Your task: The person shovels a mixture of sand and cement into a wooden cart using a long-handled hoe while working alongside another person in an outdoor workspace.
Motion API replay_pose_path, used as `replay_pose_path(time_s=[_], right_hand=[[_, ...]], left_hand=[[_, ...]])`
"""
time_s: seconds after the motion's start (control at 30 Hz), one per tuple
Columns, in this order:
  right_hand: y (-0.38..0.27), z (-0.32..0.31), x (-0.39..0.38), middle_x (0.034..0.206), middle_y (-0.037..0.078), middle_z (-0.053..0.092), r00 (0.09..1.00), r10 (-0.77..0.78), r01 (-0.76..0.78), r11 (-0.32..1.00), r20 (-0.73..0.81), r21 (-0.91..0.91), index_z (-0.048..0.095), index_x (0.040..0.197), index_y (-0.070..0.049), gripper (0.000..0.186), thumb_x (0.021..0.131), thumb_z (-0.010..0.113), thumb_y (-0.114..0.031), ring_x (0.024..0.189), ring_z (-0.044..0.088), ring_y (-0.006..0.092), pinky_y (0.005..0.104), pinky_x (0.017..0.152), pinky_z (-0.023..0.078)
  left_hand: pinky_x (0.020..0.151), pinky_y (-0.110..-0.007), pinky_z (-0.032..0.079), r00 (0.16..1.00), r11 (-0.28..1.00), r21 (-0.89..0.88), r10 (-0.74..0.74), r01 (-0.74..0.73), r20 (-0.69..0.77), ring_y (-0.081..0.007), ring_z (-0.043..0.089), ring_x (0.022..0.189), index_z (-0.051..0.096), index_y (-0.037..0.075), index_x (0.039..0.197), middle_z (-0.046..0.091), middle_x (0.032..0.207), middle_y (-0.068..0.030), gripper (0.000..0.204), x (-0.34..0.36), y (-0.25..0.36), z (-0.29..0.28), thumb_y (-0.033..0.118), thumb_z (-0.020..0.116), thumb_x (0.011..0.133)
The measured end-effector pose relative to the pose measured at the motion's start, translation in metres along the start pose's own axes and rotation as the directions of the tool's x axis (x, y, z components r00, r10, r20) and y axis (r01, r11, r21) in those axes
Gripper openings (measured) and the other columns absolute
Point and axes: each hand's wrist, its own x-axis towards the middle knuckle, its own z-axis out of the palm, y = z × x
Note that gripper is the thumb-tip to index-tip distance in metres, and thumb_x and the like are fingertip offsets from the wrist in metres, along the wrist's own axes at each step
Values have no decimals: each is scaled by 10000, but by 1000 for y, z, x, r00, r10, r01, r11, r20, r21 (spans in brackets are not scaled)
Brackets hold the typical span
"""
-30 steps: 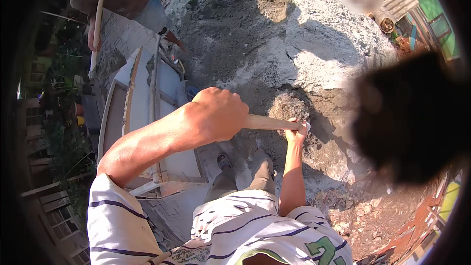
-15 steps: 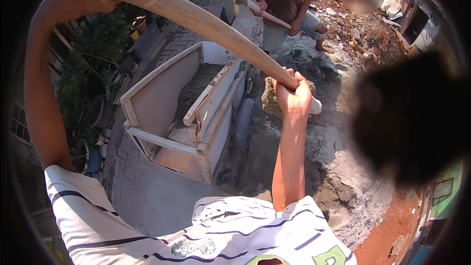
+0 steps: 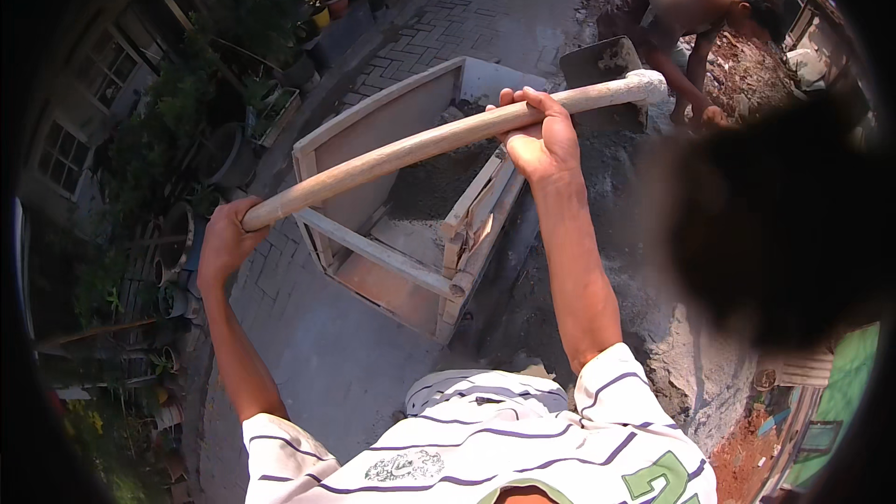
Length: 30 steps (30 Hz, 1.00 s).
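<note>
A hoe with a long wooden handle (image 3: 401, 159) slants across in front of me, rising to the right. My left hand (image 3: 227, 241) is closed round its butt end, low on the left. Farther up, near the head, my right hand (image 3: 543, 138) grips the handle with its fingers curled over. A dark, flat, squarish blade (image 3: 597, 63) shows by the whitish, crusted far end. Beneath the handle stands an open wooden box (image 3: 378, 254) with grey sandy mix (image 3: 429, 189) inside.
At the far right a co-worker (image 3: 667, 23) bends low, arms reaching to the ground. Potted plants (image 3: 331, 2) line the left side of the paved lane (image 3: 429, 28). Grey rubble (image 3: 695, 355) lies on the right. A dark blurred shape (image 3: 775, 224) blocks part of the right side.
My left hand has come down from the upper left. My right hand and the hoe's head have risen away from the ground mix. The co-worker, upright with a hoe before, is now bent over.
</note>
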Motion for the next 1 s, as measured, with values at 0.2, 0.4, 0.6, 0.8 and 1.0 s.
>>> replay_pose_path(time_s=[0.2,0.4,0.6,0.8,1.0], right_hand=[[-74,-180,-89,651,22,497,932,-203,227,973,-302,47,484,723,-79,162,833,600,-105,651,530,159,368,702,485],[-118,-465,-232,546,2,422,538,-138,470,868,-831,161,419,619,-110,266,820,593,-128,480,421,143,310,506,427],[-79,-636,-435,539,10,411,96,82,850,511,-992,125,401,666,-102,237,843,554,-135,475,409,146,317,498,425],[-32,-694,-549,607,32,433,-279,73,952,155,-958,-265,421,678,-94,185,839,510,-117,563,454,180,348,548,461],[-15,-798,-494,560,31,393,-304,171,953,66,-937,-297,426,704,-78,135,830,470,-90,473,399,172,361,515,440]], left_hand=[[690,-389,491,794,996,-69,84,-53,602,-325,636,776,669,43,872,656,808,-146,256,-28,122,89,112,749,639],[750,-412,511,335,851,40,162,-523,928,-309,649,819,672,101,934,680,840,-121,257,-51,280,227,257,660,730],[808,-404,508,-213,489,-296,218,-820,952,-294,649,909,671,121,996,676,948,-120,284,-113,417,426,180,600,728],[800,-420,515,-594,179,-642,258,-746,762,-300,635,967,663,141,1024,659,1027,-103,306,-237,516,596,130,612,723],[769,-433,515,-691,48,-704,157,-708,706,-299,642,920,670,129,980,675,925,-98,252,-257,552,706,172,628,735]])
